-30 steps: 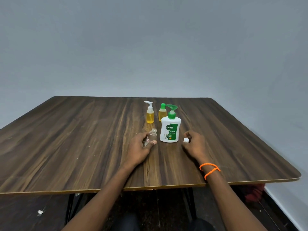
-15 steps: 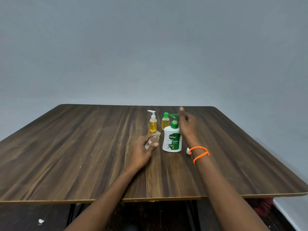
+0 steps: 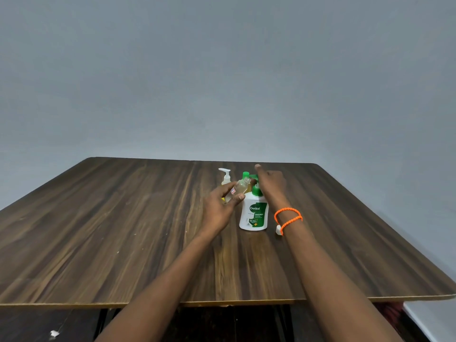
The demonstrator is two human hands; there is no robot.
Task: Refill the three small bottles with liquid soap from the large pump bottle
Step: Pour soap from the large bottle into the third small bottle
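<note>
A large white pump bottle with a green label and green pump stands mid-table. My right hand rests on top of its pump head. My left hand holds a small clear uncapped bottle, tilted with its mouth up by the pump spout. Behind stand a small yellow bottle with a white pump and a small bottle with a green cap, mostly hidden. A small white cap lies on the table right of the big bottle, beside my wrist.
The dark wooden table reaches out on all sides, its front edge close to me. A plain grey wall stands behind. A scrap of white paper lies on the dark floor at lower left.
My left hand lifted the clear bottle off the table up to the pump spout. My right hand left the white cap on the table and settled on the pump head.
</note>
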